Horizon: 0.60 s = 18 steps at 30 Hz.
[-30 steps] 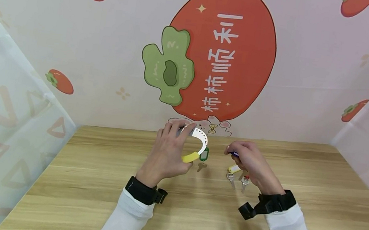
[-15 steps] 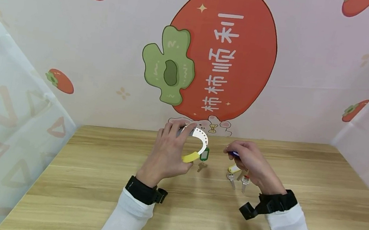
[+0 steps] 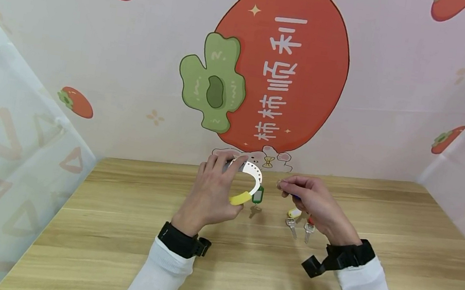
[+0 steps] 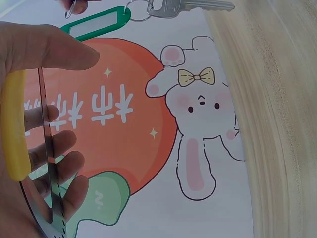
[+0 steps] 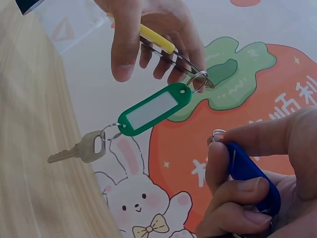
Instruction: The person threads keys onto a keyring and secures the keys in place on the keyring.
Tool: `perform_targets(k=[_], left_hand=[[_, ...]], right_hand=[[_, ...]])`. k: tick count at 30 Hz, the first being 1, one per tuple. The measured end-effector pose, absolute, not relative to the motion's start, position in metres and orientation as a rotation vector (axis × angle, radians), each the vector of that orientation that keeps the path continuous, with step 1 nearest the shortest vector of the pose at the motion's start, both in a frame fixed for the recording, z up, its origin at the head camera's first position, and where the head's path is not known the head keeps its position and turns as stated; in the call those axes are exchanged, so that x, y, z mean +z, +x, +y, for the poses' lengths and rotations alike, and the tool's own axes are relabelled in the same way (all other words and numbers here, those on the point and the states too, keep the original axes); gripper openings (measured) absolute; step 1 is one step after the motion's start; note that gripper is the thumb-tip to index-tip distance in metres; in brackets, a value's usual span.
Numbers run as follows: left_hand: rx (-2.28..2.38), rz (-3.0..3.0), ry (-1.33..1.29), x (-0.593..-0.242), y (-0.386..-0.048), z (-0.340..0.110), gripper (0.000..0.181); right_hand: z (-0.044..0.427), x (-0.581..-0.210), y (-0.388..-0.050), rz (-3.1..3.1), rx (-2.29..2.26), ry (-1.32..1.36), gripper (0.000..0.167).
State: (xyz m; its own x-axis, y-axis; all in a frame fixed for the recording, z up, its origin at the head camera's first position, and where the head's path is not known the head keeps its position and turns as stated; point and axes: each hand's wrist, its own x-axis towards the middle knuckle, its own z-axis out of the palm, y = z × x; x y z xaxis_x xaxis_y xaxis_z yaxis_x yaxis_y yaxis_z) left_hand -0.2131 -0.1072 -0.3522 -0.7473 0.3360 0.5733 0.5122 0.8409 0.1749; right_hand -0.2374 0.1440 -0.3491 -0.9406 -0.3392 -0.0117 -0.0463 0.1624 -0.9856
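My left hand (image 3: 210, 191) grips a curved, perforated metal ring with a yellow sleeve (image 3: 240, 198). From its edge hangs a green key tag (image 5: 155, 109) by a split ring, with a key (image 5: 81, 148) on the tag's other end. My right hand (image 3: 317, 203) is a short way to the right. Its thumb and index finger pinch the small split ring (image 5: 218, 134) of a blue key tag (image 5: 252, 173), whose body the other fingers curl round. Any key on the blue tag is hidden in the head view. The two hands are apart.
Below my right hand appear a yellow key tag (image 3: 294, 213), a partly covered red key tag (image 3: 311, 220) and two keys (image 3: 308, 231). They seem to lie on the wooden table (image 3: 113, 247). A printed sheet (image 3: 381, 86) stands behind the table as a backdrop.
The right fingertips have shifted slightly left, and the blue tag's ring now pokes out beyond them while the tag sits further inside the hand. My left hand stays still.
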Motion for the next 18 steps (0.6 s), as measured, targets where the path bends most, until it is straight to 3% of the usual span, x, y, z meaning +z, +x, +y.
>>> perform_targets(k=[18], left_hand=[[-0.446, -2.485, -0.622, -0.3519, -0.2122, -0.1063, 0.088]], right_hand=[[0.1414, -0.3482, -0.2365, 2.221, -1.921, -0.4, 0.03]])
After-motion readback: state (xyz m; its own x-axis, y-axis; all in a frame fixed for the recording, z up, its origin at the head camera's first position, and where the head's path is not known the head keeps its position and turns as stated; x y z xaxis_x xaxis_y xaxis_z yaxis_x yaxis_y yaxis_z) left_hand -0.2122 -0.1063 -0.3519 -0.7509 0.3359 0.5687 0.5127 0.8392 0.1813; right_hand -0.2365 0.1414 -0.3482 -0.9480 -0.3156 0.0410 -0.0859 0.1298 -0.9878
